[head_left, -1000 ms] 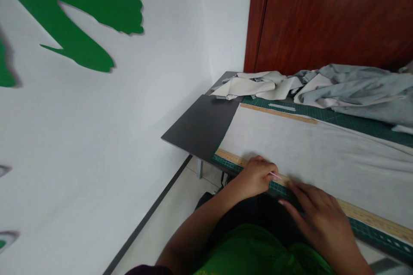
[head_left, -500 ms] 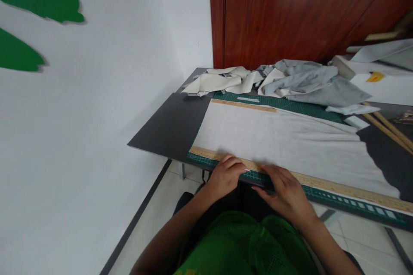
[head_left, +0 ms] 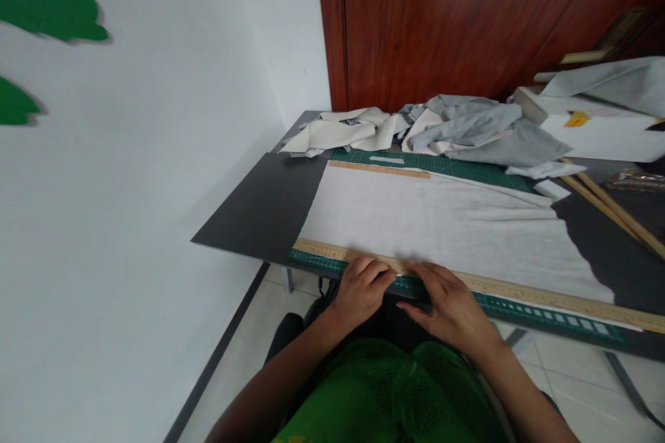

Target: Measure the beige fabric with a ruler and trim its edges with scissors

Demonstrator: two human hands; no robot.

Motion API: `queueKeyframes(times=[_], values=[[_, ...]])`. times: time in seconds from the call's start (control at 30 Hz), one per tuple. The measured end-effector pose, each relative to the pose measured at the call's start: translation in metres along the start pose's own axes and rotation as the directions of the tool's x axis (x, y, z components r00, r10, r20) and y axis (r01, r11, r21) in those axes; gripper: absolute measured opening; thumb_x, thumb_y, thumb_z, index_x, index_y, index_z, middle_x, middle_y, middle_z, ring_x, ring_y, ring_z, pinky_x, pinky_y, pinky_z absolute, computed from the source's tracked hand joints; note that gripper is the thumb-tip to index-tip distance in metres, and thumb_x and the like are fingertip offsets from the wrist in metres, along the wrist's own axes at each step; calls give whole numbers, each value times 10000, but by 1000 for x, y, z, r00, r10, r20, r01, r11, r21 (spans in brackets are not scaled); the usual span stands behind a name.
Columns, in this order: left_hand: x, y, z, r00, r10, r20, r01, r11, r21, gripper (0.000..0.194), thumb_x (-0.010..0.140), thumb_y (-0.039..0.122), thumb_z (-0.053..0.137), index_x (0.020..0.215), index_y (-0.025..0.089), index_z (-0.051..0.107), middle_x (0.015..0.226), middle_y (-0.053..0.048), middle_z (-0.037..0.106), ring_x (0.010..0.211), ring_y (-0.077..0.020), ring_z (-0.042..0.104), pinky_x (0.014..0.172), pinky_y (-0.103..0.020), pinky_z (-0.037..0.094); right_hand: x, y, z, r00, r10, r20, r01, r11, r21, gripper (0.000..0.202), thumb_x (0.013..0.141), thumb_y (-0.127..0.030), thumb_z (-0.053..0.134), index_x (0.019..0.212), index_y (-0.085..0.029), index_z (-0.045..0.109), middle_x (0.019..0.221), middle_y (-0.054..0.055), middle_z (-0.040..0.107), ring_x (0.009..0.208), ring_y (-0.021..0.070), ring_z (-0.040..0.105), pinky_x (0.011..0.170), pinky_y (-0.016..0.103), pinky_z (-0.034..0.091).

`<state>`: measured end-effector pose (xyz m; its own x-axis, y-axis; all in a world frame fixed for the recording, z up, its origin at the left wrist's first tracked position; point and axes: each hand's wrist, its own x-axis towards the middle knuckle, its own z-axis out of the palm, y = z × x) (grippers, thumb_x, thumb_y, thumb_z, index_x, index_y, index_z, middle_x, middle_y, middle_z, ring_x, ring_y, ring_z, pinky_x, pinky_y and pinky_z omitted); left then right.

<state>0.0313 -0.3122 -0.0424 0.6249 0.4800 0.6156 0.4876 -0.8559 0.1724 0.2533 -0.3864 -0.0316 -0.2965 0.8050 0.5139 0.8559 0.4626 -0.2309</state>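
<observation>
A pale fabric sheet [head_left: 415, 214] lies spread over a green cutting mat [head_left: 322, 261]. Along its near edge runs a long wooden ruler [head_left: 519, 288]. My left hand [head_left: 364, 288] rests at the ruler, fingers curled in and pinched together near the fabric's edge; what lies between the fingertips is too small to make out. Just to its right, my right hand [head_left: 451, 304] has its fingers stretched out onto the ruler, with the thumb apart below the table edge. A shorter wooden ruler [head_left: 379, 169] lies at the fabric's far edge.
Crumpled cream and grey cloth [head_left: 467, 128] is heaped at the back of the dark table [head_left: 254, 201]. A white box [head_left: 607, 138] stands at back right, near wooden sticks [head_left: 607, 208]. A white wall [head_left: 171, 152] borders the left side.
The view has swung slightly right, so the scene sits further left. My left hand has slid a little rightward along the ruler, closer to my right hand, which stays nearly in place.
</observation>
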Motion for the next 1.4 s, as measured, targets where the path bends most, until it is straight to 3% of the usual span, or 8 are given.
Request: queueKeyframes(times=[0.13,0.3,0.5,0.73,0.87,1.03,1.23,1.4], values=[[7,4,1,998,48,41,-48,999,-6,226,1047,145,538,1152,199,732,1070,-53,761,1005,-218,655,918,-367,549,1,0,0,1000,-14,-10,14,1000,-9,550,968,-444,705,1395,-138,542,1218,201,769,1101,356,753,957,532,657],[14,5,3,994,-74,79,82,991,-104,168,1071,213,548,1137,207,702,1042,-52,766,995,-213,665,924,-358,558,5,-8,1,999,-33,-28,32,998,-57,509,1015,-466,645,1362,-97,584,1191,207,779,1078,355,742,955,523,643],[18,7,4,959,-238,156,261,953,-151,135,1011,179,613,1124,221,673,1004,-56,730,984,-241,653,911,-388,559,12,-22,8,999,-20,-41,12,984,-178,343,1031,-171,557,1356,-113,650,1177,190,766,1035,332,712,915,492,616],[29,1,-12,927,-194,322,297,903,-311,257,948,73,620,1165,210,642,1051,-58,734,1056,-245,667,955,-394,559,10,-22,17,998,-4,-64,-12,968,-252,380,979,-67,541,1320,-142,691,1113,165,757,997,321,671,883,462,586],[37,-10,-29,899,-164,405,373,771,-516,364,916,150,710,1273,192,651,1165,-85,741,1120,-237,694,1015,-387,560,8,-22,18,997,-6,-76,-14,967,-254,333,975,-64,549,1255,-127,718,1092,174,753,977,330,658,865,471,573],[51,-24,-31,801,-265,537,587,522,-618,281,1022,280,586,1246,167,712,1130,-91,788,1066,-214,745,987,-357,575,8,-23,18,994,29,-109,-54,971,-233,321,979,-70,544,1232,-178,709,1054,134,750,953,303,664,855,433,563],[63,-31,-11,756,-322,570,651,468,-597,195,889,132,655,1043,156,773,994,-67,802,928,-186,747,877,-306,587,12,-32,15,993,59,-98,-81,966,-245,360,931,-24,525,1197,-181,711,1086,145,761,985,322,665,876,454,544],[64,-34,-11,763,-289,578,635,500,-589,166,901,192,665,1016,159,781,960,-61,796,897,-186,723,819,-290,568,15,-37,16,994,75,-84,-92,970,-225,371,959,-57,535,1261,-186,707,1118,146,770,1001,333,668,875,483,529]])
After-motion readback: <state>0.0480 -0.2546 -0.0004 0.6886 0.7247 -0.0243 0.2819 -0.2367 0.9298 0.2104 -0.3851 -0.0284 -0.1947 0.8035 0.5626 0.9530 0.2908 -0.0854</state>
